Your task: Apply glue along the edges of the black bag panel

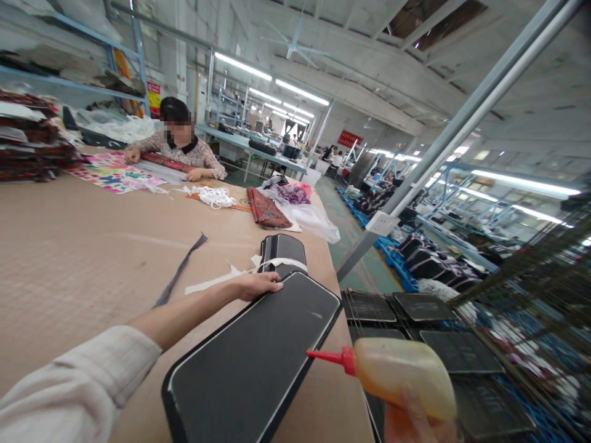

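A large black panel [249, 351] with cut corners and a pale line running just inside its rim lies tilted across the table's right side. At its far left edge, my left hand [259, 285] grips the panel, thumb on top and the other fingers partly hidden. My right hand [409, 415] is wrapped around a squeeze bottle [401, 369] of amber liquid, probably glue. The bottle's red nozzle points left, its tip at the panel's right edge; I cannot tell whether it touches. Behind the panel sits a stack of smaller black pieces [284, 247] with a white strip around it.
A dark cloth strip [180, 271] lies on the brown table [92, 246]. Across it, a person [180, 144] handles red patterned fabric. Folded red cloth [268, 208] and plastic lie at the far edge. Beyond the right edge are black panels [462, 351] on a rack and a slanted metal post [415, 184].
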Demonstrator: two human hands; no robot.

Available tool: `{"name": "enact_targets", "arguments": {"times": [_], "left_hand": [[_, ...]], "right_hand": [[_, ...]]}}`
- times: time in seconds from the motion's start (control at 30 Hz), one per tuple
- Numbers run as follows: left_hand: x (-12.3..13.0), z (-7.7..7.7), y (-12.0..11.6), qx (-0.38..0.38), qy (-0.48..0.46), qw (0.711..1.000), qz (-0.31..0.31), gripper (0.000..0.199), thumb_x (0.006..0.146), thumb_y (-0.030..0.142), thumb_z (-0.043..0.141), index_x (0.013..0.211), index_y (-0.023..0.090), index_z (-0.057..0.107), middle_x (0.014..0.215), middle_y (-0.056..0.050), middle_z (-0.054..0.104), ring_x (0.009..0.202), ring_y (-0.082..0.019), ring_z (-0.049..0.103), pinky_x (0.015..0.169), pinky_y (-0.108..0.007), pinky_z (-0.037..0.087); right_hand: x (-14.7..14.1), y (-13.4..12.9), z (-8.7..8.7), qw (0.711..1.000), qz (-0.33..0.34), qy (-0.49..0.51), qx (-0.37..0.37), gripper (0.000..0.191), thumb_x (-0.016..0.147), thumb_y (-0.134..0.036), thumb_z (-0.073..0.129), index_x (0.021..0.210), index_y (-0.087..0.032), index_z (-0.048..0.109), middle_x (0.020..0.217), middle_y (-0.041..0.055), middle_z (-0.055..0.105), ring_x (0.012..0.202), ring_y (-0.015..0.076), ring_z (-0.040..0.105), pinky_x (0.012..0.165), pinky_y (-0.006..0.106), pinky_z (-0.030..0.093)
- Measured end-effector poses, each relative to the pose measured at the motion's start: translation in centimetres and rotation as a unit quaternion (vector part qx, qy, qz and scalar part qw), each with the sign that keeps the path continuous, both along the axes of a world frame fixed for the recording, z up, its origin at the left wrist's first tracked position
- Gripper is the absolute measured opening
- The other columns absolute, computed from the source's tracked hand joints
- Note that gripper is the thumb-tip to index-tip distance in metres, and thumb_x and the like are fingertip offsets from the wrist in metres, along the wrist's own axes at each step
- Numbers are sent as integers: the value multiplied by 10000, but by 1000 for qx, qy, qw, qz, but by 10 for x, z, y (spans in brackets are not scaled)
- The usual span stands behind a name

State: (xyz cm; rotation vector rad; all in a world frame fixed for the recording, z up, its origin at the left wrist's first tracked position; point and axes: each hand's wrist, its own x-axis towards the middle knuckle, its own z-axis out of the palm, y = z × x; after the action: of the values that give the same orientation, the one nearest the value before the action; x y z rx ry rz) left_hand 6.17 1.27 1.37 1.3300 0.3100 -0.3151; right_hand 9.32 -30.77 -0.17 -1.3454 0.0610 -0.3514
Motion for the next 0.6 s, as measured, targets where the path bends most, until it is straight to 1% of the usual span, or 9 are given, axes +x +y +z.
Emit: {"name": "enact_targets", "arguments": {"times": [0.07,0.17,0.27,0.33,0.4,0.47,0.53,0.6], "left_hand": [[0,1,0,0,1,1000,1,440,595,428,673,852,205,394,701,14,584,671,-157,586,611,-259,437],[1,1,-1,1,-1,1000,1,413,615,411,662,855,204,397,702,16,585,657,-150,585,613,-260,441],[1,0,-2,3,0,1000,5,384,640,398,645,863,204,400,691,19,586,632,-141,581,604,-258,442],[2,-1,-2,15,-1,1000,12,363,652,395,635,861,201,410,681,21,585,615,-137,578,599,-256,441],[3,-1,-1,33,-4,999,21,339,663,390,625,858,197,426,679,20,585,595,-134,573,596,-254,441],[3,0,-1,47,-5,998,30,317,672,382,617,857,194,440,679,20,584,578,-132,569,593,-254,442],[4,0,-1,47,-4,998,34,311,673,379,614,861,194,449,684,20,587,572,-133,568,591,-257,444],[5,0,-1,42,-2,998,35,312,671,378,616,866,194,457,690,18,590,576,-135,569,591,-258,446]], "right_hand": [[-1,-1,1,1000,8,20,13,465,400,-273,790,799,-144,591,685,62,602,648,220,561,512,316,488],[-5,4,7,999,30,22,27,416,470,-288,763,824,-155,588,738,61,608,688,214,565,580,336,502],[-7,11,15,999,17,11,45,388,495,-285,753,831,-177,592,732,27,599,699,172,562,593,271,492],[-7,15,17,999,6,-6,53,377,491,-283,754,816,-180,592,729,22,594,678,164,557,596,273,490],[-6,15,15,999,11,-26,30,355,506,-294,747,797,-165,589,722,40,591,654,186,555,604,331,496],[-6,12,11,999,18,-39,-12,339,525,-327,737,775,-155,586,687,52,583,650,210,552,593,368,493],[-6,8,6,997,18,-51,-46,344,530,-361,733,760,-154,583,682,55,579,678,224,549,581,368,485],[-8,4,2,996,18,-61,-66,378,502,-364,751,768,-154,583,713,58,583,706,227,546,583,358,479]]}}
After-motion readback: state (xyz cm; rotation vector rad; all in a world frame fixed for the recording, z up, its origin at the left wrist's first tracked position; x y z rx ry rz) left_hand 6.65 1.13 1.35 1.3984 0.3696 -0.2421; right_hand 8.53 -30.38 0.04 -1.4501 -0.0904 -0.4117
